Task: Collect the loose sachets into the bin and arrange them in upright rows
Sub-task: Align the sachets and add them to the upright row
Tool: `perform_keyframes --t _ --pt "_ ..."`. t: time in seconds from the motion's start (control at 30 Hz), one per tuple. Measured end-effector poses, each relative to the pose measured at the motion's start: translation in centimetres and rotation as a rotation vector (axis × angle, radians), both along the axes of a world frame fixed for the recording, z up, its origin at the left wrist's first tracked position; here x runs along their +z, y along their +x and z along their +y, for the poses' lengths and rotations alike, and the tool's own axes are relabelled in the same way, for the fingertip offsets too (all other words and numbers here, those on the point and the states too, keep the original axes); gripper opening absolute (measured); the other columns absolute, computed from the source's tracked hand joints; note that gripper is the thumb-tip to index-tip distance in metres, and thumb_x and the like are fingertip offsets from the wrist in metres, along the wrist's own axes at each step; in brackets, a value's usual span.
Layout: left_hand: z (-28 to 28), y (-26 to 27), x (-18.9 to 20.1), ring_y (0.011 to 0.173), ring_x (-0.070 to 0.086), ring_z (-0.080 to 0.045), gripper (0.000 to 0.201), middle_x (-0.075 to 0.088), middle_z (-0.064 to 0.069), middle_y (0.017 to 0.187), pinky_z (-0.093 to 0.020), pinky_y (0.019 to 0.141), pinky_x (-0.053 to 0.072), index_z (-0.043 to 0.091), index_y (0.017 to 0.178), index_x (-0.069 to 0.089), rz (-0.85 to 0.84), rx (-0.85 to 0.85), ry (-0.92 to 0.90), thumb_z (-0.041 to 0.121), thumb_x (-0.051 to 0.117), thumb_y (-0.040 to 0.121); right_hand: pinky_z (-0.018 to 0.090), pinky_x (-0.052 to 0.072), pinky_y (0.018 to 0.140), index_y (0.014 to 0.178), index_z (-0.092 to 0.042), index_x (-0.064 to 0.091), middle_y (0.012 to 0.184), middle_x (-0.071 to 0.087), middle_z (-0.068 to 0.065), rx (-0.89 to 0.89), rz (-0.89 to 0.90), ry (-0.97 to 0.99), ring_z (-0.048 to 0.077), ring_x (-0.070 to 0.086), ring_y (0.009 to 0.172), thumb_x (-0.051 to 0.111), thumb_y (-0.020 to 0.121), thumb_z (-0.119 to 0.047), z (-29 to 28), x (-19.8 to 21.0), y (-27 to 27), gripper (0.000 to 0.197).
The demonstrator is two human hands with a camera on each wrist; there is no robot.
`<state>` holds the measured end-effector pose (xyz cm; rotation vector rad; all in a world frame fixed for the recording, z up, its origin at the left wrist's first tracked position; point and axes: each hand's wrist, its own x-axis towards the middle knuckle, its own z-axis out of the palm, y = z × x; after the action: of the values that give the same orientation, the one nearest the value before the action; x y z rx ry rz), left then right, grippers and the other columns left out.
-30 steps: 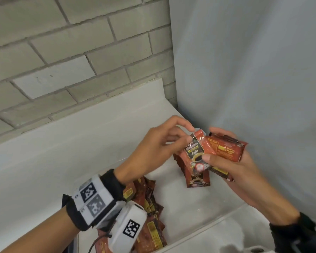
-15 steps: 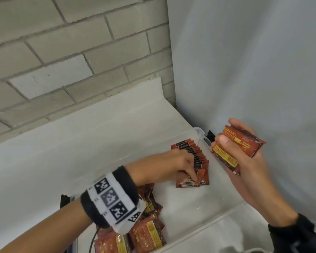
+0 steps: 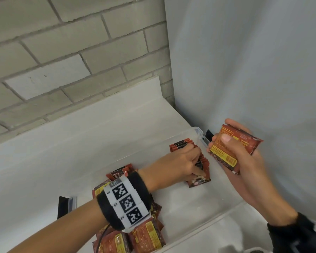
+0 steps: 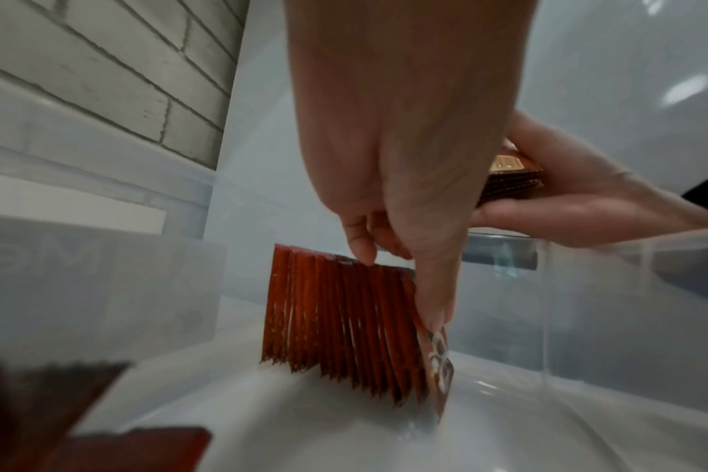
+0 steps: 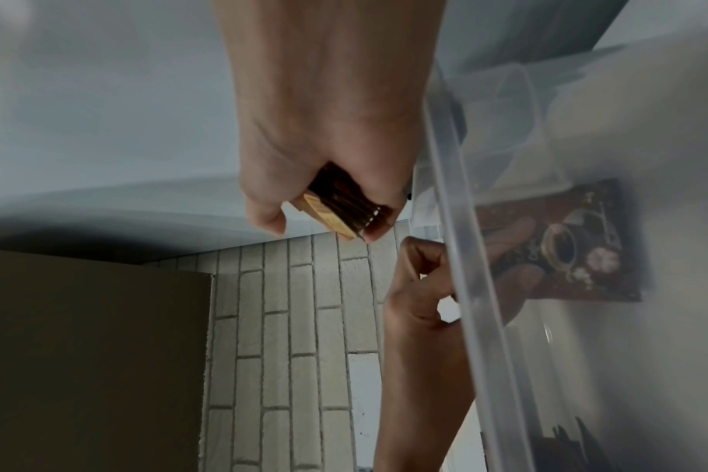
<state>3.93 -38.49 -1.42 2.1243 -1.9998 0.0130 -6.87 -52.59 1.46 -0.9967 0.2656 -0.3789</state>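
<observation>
Bin [image 3: 224, 215]: clear plastic, in front of you, its far right corner at your 1 o'clock.
Loose pile [image 3: 146, 232]: sachets lying flat at the bin's near left, about 7 o'clock from the row.
Row [image 4: 336, 322]: upright sachets on edge, long axis running from 11 to 5 o'clock, leaning slightly.
Right hand [image 3: 244, 161]: outside the bin wall at the row's 3 o'clock, fingers wrapped round a stack [image 3: 232, 148] of sachets.
Left hand [image 3: 179, 165]: nearer; your fingertips [image 4: 362, 252] pinch the front sachet [image 4: 439, 361] at the row's near end.
</observation>
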Motion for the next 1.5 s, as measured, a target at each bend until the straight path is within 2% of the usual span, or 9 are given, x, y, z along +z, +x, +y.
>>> perform_keyframes --t 0.17,0.3,0.63,0.8,0.97,1.13,1.23,1.37,1.5 --pt "0.1 -0.3 -0.3 0.091 0.030 -0.019 0.027 0.053 -0.011 0.101 -0.035 0.071 0.039 0.024 0.110 0.071 -0.068 0.021 0.049 0.029 0.070 0.084 0.043 0.053 0.092 0.130 -0.016 0.051 0.089 0.071 0.006 0.016 0.046 0.064 0.022 0.070 0.083 0.044 0.093 -0.005 -0.5 -0.5 0.1 0.039" --pt "0.0 -0.4 0.0 0.094 0.028 -0.018 0.031 0.052 -0.015 0.117 -0.035 0.077 0.037 0.025 0.119 0.067 -0.022 0.030 0.110 0.034 0.061 0.090 0.042 0.054 0.090 0.129 -0.016 0.051 0.091 0.071 0.008 0.050 0.067 0.058 0.026 0.068 0.088 0.045 0.092 -0.005 -0.4 -0.4 0.1 0.039" --pt "0.7 0.9 3.8 0.091 0.049 -0.007 0.024 0.053 0.000 0.099 -0.016 0.077 0.038 0.011 0.109 0.062 0.531 0.341 -0.176 0.022 0.044 0.097 0.027 0.058 0.067 0.124 -0.017 0.056 0.101 0.071 0.006 0.072 0.015 0.048 0.020 0.071 0.090 0.061 0.074 -0.012 -0.3 -0.1 0.1 0.050" --pt "0.5 0.0 6.4 0.097 0.057 -0.008 0.035 0.057 0.009 0.105 -0.028 0.082 0.051 0.018 0.124 0.057 0.861 0.350 -0.295 0.024 0.064 0.090 0.028 0.058 0.064 0.122 -0.015 0.056 0.102 0.072 0.008 0.130 0.000 0.035 0.022 0.071 0.088 0.060 0.075 -0.009 -0.2 0.3 0.2 0.047" --pt "0.1 -0.7 6.9 0.090 0.056 -0.008 0.030 0.061 0.011 0.094 -0.029 0.077 0.048 0.016 0.105 0.060 0.992 0.331 -0.377 0.009 0.074 0.079 0.036 0.059 0.077 0.129 -0.013 0.050 0.110 0.071 0.010 0.194 0.015 0.036 0.025 0.070 0.097 0.084 0.057 -0.046 -0.1 0.1 0.2 0.086" --pt "1.1 -0.2 7.7 0.076 0.048 -0.020 0.020 0.057 -0.017 0.086 -0.049 0.077 0.044 0.017 0.090 0.064 1.035 0.263 -0.455 0.009 0.076 0.076 0.048 0.055 0.086 0.132 -0.014 0.047 0.103 0.069 0.016 0.297 0.093 0.043 0.028 0.070 0.089 0.074 0.034 -0.080 -0.1 -0.1 0.6 0.122" --pt "1.5 -0.1 7.9 0.081 0.054 -0.033 0.016 0.061 -0.018 0.087 -0.051 0.079 0.044 0.019 0.088 0.067 1.048 0.197 -0.423 0.008 0.072 0.077 0.044 0.059 0.074 0.126 -0.014 0.054 0.095 0.069 0.016 0.364 0.105 0.105 0.026 0.070 0.081 0.081 0.035 -0.072 -0.3 -0.1 0.6 0.112" --pt "1.7 -0.1 7.6 0.099 0.060 -0.018 0.019 0.063 -0.004 0.098 -0.039 0.086 0.053 0.013 0.084 0.066 1.062 0.125 -0.338 -0.006 0.063 0.083 0.038 0.060 0.069 0.122 -0.014 0.061 0.099 0.071 0.013 0.416 0.127 0.071 0.025 0.071 0.081 0.092 0.046 -0.044 -0.6 0.2 0.4 0.087" --pt "1.7 0.1 7.0 0.105 0.057 -0.013 0.018 0.056 -0.010 0.113 -0.035 0.087 0.053 0.011 0.085 0.071 1.010 0.155 -0.318 -0.004 0.061 0.086 0.029 0.057 0.058 0.109 -0.016 0.068 0.096 0.072 0.013 0.375 0.132 0.117 0.023 0.071 0.077 0.073 0.068 -0.014 -0.8 0.7 0.3 0.042"
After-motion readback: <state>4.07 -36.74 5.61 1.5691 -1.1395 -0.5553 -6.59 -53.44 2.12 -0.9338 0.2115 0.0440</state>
